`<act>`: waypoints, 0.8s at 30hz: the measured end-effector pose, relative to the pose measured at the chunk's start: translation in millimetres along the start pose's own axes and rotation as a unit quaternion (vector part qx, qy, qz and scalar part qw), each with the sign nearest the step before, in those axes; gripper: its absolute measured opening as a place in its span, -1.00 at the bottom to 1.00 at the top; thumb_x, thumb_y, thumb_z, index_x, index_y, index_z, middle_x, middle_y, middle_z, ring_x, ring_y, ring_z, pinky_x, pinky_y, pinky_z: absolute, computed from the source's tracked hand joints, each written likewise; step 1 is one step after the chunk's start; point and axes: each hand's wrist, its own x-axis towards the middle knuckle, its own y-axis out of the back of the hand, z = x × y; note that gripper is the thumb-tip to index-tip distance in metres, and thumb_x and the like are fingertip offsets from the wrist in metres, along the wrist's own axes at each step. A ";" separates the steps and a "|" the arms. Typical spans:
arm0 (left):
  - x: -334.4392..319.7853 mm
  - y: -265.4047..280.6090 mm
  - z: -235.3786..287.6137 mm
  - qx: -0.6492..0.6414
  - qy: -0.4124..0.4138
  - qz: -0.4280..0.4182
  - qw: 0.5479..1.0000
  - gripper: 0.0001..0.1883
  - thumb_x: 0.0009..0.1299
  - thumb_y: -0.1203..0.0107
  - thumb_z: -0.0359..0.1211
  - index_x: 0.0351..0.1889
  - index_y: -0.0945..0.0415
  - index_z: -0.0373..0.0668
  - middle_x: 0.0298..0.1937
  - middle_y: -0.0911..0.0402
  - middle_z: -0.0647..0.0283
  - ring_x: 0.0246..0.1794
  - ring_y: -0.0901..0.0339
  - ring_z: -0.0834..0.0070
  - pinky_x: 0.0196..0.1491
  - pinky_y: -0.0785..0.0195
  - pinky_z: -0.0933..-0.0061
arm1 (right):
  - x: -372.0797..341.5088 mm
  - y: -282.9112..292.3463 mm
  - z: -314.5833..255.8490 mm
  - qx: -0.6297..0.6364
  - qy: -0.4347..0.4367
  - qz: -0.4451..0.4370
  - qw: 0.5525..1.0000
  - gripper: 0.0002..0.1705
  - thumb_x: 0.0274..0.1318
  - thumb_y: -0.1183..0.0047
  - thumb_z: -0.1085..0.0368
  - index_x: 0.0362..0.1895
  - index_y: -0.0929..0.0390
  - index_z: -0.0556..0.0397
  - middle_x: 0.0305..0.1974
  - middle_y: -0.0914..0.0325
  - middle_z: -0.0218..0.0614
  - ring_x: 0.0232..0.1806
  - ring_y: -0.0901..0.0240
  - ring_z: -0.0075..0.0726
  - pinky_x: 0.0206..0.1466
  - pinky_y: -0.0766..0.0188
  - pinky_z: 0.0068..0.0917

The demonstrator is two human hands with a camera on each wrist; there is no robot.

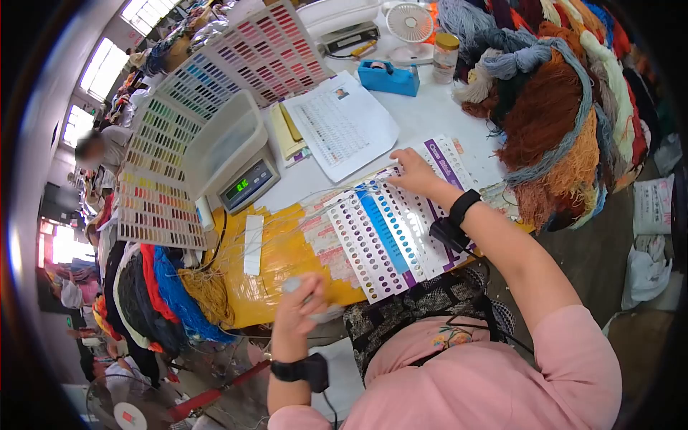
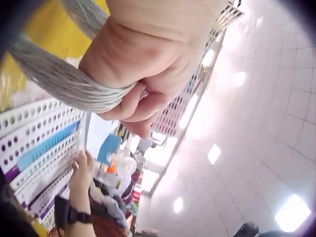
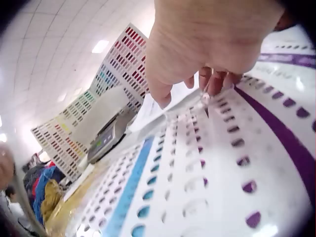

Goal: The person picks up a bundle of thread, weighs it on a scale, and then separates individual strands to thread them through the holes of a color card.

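Observation:
Grey yarn (image 2: 74,86) loops round the left hand (image 1: 299,304), whose curled fingers grip it above the yellow-covered table part in the head view. The left hand is blurred there. Over the top ends of white cards with rows of round holes (image 1: 369,244), the right hand (image 1: 416,174) rests with thumb and fingers spread apart. In the right wrist view its fingertips (image 3: 215,86) reach down to the cards; whether they touch a thin strand is unclear. Pale threads (image 1: 287,218) run from the cards across to the left.
A scale (image 1: 251,185) carrying a white tub (image 1: 229,147) stands left of the printed sheets (image 1: 340,129). Colour charts (image 1: 208,79) stand upright behind. A blue tape dispenser (image 1: 389,77), a jar (image 1: 445,59) and a small fan (image 1: 410,25) sit at the back; yarn bundles (image 1: 545,115) lie right.

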 end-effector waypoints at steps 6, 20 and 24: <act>48.4 -46.7 7.7 0.080 -0.090 -0.004 0.993 -0.82 0.22 0.00 -0.43 -0.23 -0.41 -0.28 -0.56 -0.38 0.40 -0.76 -0.09 0.80 -0.70 0.06 0.77 | -16.3 3.1 -5.8 -0.125 0.107 0.116 0.980 -0.42 -0.32 -0.13 0.12 -0.12 -0.33 0.05 -0.06 -0.24 -0.15 0.01 -0.15 -0.11 0.02 -0.08 -0.23; 216.5 -57.9 -38.1 0.587 -0.170 0.076 0.788 -0.72 0.05 -0.15 -0.33 -0.32 -0.45 -0.28 -0.44 -0.43 0.29 -0.47 -0.35 0.57 -0.40 -0.23 0.58 | -41.7 -7.4 -2.7 -0.170 0.115 0.051 0.977 -0.27 -0.20 -0.04 -0.01 0.08 -0.17 0.07 0.11 -0.03 -0.07 0.20 0.13 -0.09 0.17 0.26 -0.11; 231.2 -46.2 -42.7 0.533 -0.175 0.085 0.824 -0.81 0.11 -0.10 -0.37 -0.34 -0.43 -0.24 -0.53 -0.41 0.36 -0.52 -0.31 0.65 -0.47 -0.16 0.68 | -41.2 -6.2 0.3 -0.142 0.124 0.056 0.981 -0.27 -0.20 -0.04 0.01 0.08 -0.16 0.06 0.11 -0.03 -0.06 0.19 0.12 -0.09 0.17 0.28 -0.11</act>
